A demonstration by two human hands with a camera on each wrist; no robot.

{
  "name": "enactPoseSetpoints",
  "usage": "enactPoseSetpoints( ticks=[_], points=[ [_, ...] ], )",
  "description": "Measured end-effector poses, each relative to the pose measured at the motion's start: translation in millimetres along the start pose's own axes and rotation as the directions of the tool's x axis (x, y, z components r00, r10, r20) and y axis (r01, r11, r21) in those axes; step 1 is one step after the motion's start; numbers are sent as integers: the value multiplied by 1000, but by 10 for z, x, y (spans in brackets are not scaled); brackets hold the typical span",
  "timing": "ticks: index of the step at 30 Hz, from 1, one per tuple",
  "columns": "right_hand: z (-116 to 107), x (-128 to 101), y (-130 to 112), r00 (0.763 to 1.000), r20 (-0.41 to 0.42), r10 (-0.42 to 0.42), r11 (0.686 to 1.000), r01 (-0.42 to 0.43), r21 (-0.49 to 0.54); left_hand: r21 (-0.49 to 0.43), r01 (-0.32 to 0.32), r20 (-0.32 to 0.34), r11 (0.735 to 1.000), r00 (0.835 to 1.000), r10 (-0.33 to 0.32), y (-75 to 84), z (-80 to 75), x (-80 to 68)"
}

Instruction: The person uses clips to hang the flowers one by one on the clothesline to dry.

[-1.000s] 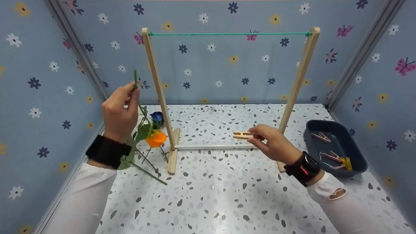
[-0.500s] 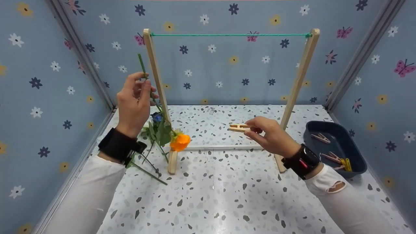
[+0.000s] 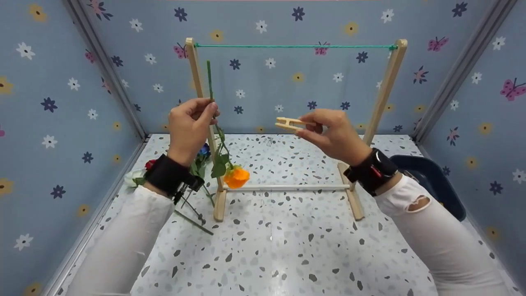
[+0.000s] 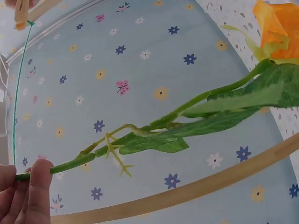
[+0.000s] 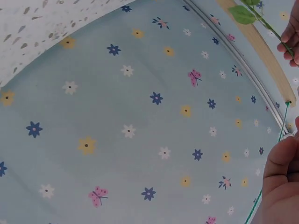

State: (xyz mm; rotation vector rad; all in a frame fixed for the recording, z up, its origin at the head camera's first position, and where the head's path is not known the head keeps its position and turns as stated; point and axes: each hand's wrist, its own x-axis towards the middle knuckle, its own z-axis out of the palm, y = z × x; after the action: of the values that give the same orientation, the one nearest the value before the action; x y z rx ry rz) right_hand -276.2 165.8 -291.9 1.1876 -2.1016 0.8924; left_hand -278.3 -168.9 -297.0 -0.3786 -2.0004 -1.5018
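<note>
A pale, unvarnished wooden rack (image 3: 382, 96) with matt, smooth posts carries a thin green twisted cord (image 3: 291, 46) across its top and a smooth white rod (image 3: 287, 187) low between its feet. The right hand (image 3: 333, 133) pinches a bare wooden clothespin (image 3: 289, 123); the left hand (image 3: 189, 127) pinches an artificial flower (image 3: 236, 176), its orange petals looking like thin cloth, its green stem and leaves like matt plastic. The floor (image 3: 287, 246) is a smooth speckled terrazzo-look sheet with a faint sheen. The walls (image 3: 49, 102) look like matt printed paper. A dark blue tray (image 3: 446, 191) appears to be smooth plastic.
</note>
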Motion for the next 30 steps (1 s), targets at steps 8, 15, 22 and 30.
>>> enactPoseSetpoints(
  ticks=[8,15,22,30],
  points=[
    [2,511,-85,998,-12,54,998,-54,-34,-7,33,-50,999,998,-34,-60,56,127],
    [54,964,-121,998,15,66,994,-64,-93,-9,21,-88,1000,996,-21,-56,156,240],
    [64,1363,-151,996,48,69,985,-61,-161,-5,29,-105,1000,994,-30,-31,254,353],
    [75,1688,-268,980,80,180,948,-151,-281,47,56,-110,997,993,-51,3,283,421]
  ],
)
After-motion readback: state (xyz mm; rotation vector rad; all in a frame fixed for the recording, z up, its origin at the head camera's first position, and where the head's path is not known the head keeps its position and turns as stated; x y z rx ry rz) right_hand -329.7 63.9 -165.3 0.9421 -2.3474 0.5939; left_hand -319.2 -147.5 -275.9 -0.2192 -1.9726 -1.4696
